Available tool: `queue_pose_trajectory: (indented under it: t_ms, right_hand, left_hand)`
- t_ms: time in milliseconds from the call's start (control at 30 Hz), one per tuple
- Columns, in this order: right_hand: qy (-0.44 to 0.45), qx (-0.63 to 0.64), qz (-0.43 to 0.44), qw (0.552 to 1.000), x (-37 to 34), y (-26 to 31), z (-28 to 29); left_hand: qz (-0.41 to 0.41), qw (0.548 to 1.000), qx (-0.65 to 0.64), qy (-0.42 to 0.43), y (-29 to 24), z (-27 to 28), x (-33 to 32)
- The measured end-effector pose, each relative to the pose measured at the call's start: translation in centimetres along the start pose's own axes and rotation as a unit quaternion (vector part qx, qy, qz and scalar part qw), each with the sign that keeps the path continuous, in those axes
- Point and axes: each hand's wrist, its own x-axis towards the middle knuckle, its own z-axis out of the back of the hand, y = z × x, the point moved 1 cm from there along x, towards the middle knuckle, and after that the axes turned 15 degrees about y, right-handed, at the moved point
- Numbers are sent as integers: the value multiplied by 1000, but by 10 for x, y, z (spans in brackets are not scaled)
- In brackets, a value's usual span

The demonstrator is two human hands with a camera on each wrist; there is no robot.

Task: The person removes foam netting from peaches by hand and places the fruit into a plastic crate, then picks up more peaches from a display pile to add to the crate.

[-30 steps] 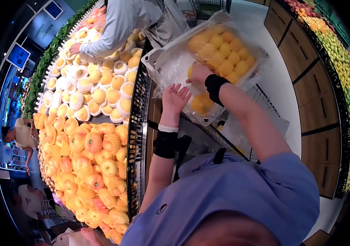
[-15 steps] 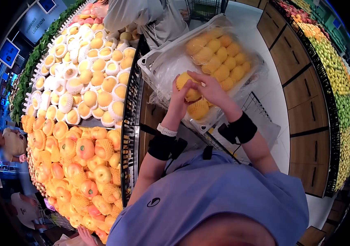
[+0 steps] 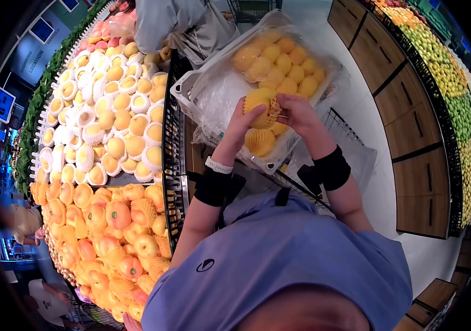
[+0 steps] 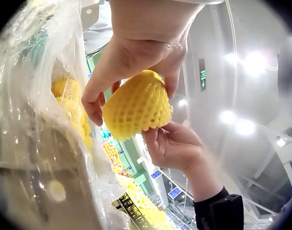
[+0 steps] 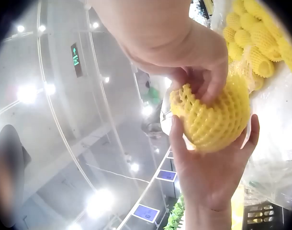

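Observation:
My left hand grips a round fruit in a yellow foam net, raised over the near part of a white plastic crate. Thumb and fingers wrap around the fruit from one side, as the left wrist view shows. Opposite it, my right hand pinches the frayed edge of the foam net. The net covers most of the fruit. Behind the hands, several netted yellow fruits sit in rows in the crate, and another netted fruit lies just below them at its near end.
Clear plastic film lines the crate, which rests over a shopping cart. On the left a display holds fruits in white nets and orange-red fruits. A person in grey stands beyond. Wooden drawers line the right.
My right hand has come back from the crate to the left hand, which was palm up with nothing in it. Both hands now hold the netted fruit, the right at the net's edge.

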Motion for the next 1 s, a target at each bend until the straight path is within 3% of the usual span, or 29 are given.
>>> queue_pose_trajectory:
  t_ms: [67,167,267,367,433,533,633,767,833,933,1000]
  right_hand:
    - [1,8,3,1000,0,-2,2]
    - [13,4,20,1000,1,2,-2]
    - [60,0,23,998,6,6,-1]
    - [129,-34,18,991,5,21,-1]
    - [167,-63,31,983,6,26,-5]
    - [109,-274,201,934,-3,34,-15]
    - [34,-380,234,894,-4,30,-10]
    - [-35,-369,280,886,-3,27,-12]
    - [-63,-326,281,900,-2,24,-17]
    - [-16,-227,157,961,4,16,-5]
    - [37,-80,66,994,8,7,12]
  left_hand:
    - [75,995,59,-18,-10,-9,-4]
    - [93,991,95,-35,-6,-12,-4]
    - [20,998,-38,-36,1,-7,-2]
    - [-60,988,-140,20,10,3,5]
    - [-76,988,-132,3,5,0,4]
    - [-104,983,-152,-9,-2,2,5]
    - [-119,984,-129,-16,-13,-5,4]
    - [-102,984,-146,-24,-5,-2,4]
    - [-85,979,-187,-4,-7,-7,2]
    - [-79,987,-139,-23,-5,-5,3]
    - [-72,994,-73,-35,-2,-5,-1]
